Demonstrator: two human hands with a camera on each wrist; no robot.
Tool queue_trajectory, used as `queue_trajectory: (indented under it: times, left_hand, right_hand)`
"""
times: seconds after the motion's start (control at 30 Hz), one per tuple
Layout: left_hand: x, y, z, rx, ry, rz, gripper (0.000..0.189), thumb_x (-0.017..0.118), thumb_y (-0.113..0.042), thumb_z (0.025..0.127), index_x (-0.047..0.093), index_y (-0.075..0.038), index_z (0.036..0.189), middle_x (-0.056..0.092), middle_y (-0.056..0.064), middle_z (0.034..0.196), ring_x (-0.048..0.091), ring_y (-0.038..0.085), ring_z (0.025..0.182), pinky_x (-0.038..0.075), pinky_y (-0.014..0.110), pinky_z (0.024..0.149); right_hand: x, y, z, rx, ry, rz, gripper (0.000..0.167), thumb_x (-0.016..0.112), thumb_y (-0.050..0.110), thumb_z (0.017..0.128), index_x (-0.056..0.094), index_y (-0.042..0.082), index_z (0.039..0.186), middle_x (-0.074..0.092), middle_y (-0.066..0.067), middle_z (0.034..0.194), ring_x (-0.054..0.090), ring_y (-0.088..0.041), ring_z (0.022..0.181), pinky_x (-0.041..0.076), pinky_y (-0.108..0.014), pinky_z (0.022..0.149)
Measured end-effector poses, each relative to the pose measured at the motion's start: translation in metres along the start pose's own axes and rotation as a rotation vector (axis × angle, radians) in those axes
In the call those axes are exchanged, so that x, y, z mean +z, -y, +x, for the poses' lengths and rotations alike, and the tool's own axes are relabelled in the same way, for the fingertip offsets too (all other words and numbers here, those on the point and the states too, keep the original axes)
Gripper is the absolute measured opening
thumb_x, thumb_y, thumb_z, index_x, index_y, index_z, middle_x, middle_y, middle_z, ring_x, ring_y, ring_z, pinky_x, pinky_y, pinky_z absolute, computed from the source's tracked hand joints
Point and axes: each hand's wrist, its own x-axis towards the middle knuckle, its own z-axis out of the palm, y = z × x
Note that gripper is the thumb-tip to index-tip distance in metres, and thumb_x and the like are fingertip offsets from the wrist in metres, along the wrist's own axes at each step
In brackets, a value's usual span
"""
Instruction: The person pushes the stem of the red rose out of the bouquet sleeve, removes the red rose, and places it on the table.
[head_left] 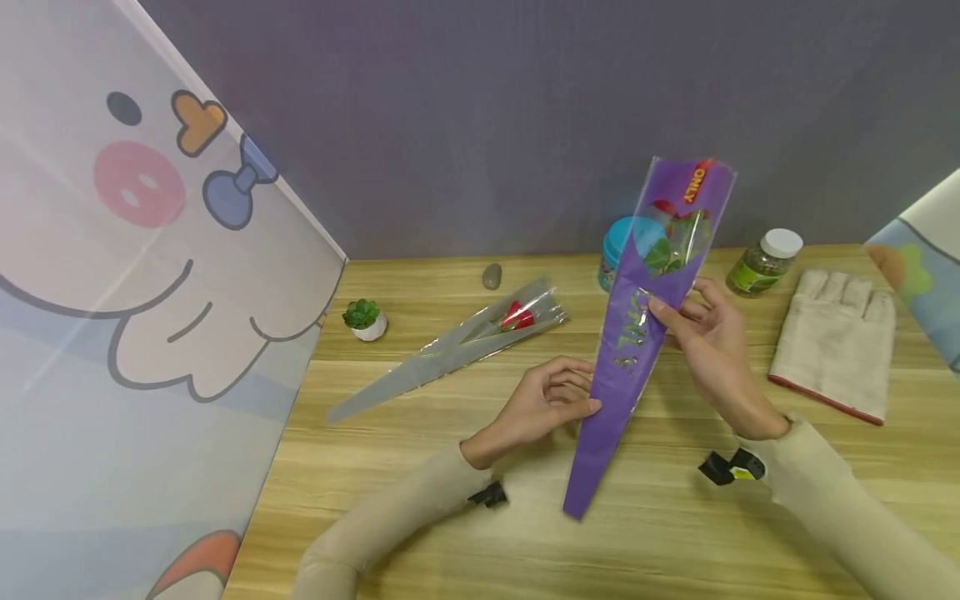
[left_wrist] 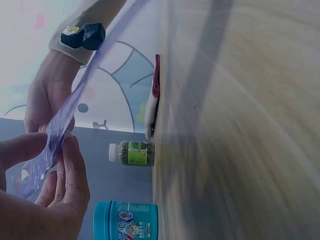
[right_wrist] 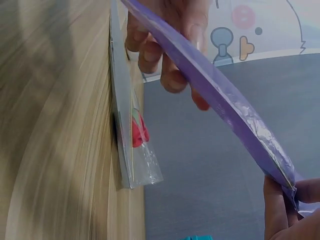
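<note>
A purple flower sleeve (head_left: 611, 408) with a clear upper window and an "ONLY" label is held up at a slant above the table. Inside its window show a red rose (head_left: 662, 208) and green leaves. My right hand (head_left: 712, 350) pinches the sleeve's right edge near the middle, thumb on the front. Lower down, my left hand (head_left: 540, 408) holds the left edge between thumb and fingers; the left wrist view shows the sleeve (left_wrist: 65, 115) between them. On the table to the left lies a grey-and-clear sleeve (head_left: 405, 375) with another red rose (head_left: 517, 317).
Along the back stand a turquoise-lidded tub (head_left: 613, 246), partly behind the purple sleeve, and a white-capped jar (head_left: 761, 265). White work gloves (head_left: 836, 350) lie at the right. A small potted succulent (head_left: 365, 318) and a grey stone (head_left: 492, 276) are at the left and back.
</note>
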Motion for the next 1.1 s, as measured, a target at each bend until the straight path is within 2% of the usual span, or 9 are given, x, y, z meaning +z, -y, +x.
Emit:
queue_trajectory:
  times: [0.27, 0.47, 0.77, 1.1]
  left_hand:
    - [0.004, -0.002, 0.006, -0.002, -0.021, -0.007, 0.043, 0.074, -0.003, 0.094, 0.061, -0.001, 0.135, 0.066, 0.016, 0.117, 0.066, 0.003, 0.087, 0.055, 0.016, 0.078]
    - [0.006, 0.001, 0.008, 0.013, -0.030, -0.013, 0.042, 0.074, 0.000, 0.093, 0.061, 0.002, 0.133, 0.066, 0.020, 0.115, 0.065, 0.003, 0.086, 0.054, 0.016, 0.077]
    - [0.008, 0.002, 0.009, 0.017, -0.032, -0.012, 0.041, 0.075, 0.002, 0.091, 0.062, 0.002, 0.130, 0.068, 0.030, 0.117, 0.066, 0.001, 0.085, 0.056, 0.016, 0.077]
    - [0.011, 0.002, 0.007, 0.017, -0.079, 0.002, 0.038, 0.077, 0.002, 0.089, 0.065, 0.003, 0.125, 0.071, 0.032, 0.114, 0.068, 0.001, 0.082, 0.055, 0.017, 0.074]
  right_hand:
    - [0.000, -0.003, -0.001, -0.005, -0.002, -0.029, 0.028, 0.069, -0.001, 0.097, 0.062, 0.012, 0.121, 0.082, 0.004, 0.100, 0.077, -0.005, 0.083, 0.063, -0.024, 0.067]
    - [-0.002, -0.005, -0.002, -0.012, 0.008, -0.023, 0.031, 0.068, -0.003, 0.098, 0.061, 0.012, 0.124, 0.082, 0.005, 0.100, 0.078, -0.006, 0.084, 0.063, -0.022, 0.069]
    - [-0.003, -0.006, -0.006, 0.014, 0.059, -0.125, 0.056, 0.076, -0.011, 0.088, 0.056, 0.017, 0.132, 0.079, 0.009, 0.110, 0.076, -0.005, 0.096, 0.061, -0.018, 0.079]
    - [-0.004, -0.008, -0.008, 0.021, 0.066, -0.161, 0.057, 0.077, -0.009, 0.088, 0.054, 0.020, 0.132, 0.079, 0.011, 0.108, 0.076, -0.003, 0.095, 0.061, -0.017, 0.079]
